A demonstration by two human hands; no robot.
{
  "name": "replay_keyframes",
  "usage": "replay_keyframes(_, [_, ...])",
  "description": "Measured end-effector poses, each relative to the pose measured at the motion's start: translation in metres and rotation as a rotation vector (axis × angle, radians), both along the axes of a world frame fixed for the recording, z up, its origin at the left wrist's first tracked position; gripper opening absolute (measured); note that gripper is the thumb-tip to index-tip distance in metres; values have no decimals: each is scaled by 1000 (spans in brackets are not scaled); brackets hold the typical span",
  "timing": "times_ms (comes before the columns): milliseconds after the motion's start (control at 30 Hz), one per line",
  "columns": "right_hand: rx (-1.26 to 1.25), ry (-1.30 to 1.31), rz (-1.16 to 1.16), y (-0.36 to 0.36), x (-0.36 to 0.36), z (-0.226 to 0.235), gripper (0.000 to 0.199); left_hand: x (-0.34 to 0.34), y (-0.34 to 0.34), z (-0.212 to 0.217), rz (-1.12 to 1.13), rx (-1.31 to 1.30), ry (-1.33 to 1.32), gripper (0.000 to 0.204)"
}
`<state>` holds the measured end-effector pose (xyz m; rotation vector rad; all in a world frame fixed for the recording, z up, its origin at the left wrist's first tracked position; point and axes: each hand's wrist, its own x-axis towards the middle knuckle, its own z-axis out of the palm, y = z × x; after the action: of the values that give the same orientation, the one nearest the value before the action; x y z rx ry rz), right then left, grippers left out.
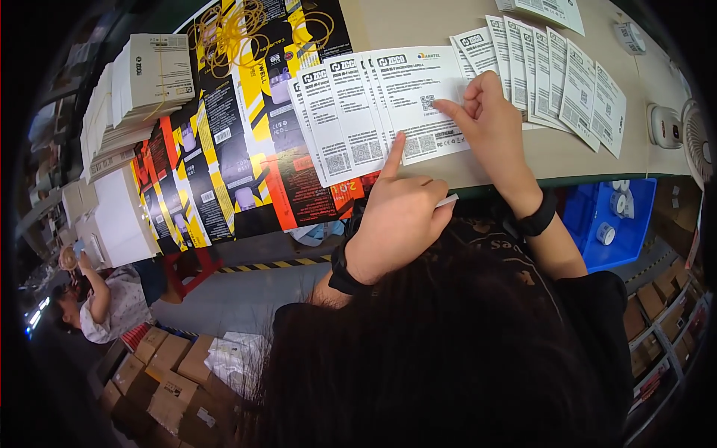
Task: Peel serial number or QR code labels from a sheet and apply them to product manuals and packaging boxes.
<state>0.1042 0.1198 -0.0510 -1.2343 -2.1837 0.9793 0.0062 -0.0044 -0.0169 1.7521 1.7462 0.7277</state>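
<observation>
Overlapping white printed cards (347,142) lie fanned in front of me, black text and square codes on their faces. My left hand (399,224) rests at their lower edge, its index finger stretched onto the top card (407,78). A small white piece (447,201) sticks out between that hand's thumb and curled fingers. My right hand (489,123) is over the same card's right half. Its fingers are curled in, and its thumb tip touches the card beside a small square code (428,103). More fanned cards (549,78) lie to the right.
Banded card stacks (153,71) stand at the left, near yellow rubber bands (231,33) on a colourful printed sheet (216,157). A white roll (629,37), a white device (665,127) and a fan (697,142) sit right. Below are a blue bin (609,224) and cartons (172,366); another person (112,299) is left.
</observation>
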Motion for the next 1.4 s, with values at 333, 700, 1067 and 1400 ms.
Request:
replay_keyframes(333, [418, -60, -56, -8, -7, -17, 16, 4, -4, 2, -6, -4, 63, 15])
replay_keyframes(700, [426, -133, 541, -25, -1, 4, 53, 4, -13, -2, 22, 38, 45, 14])
replay_keyframes(1067, [325, -144, 572, -24, -2, 18, 60, 4, -10, -6, 42, 82, 19, 13])
replay_keyframes(1400, [317, -219, 290, -26, 22, 29, 60, 5, -11, 12, 23, 78, 61, 8])
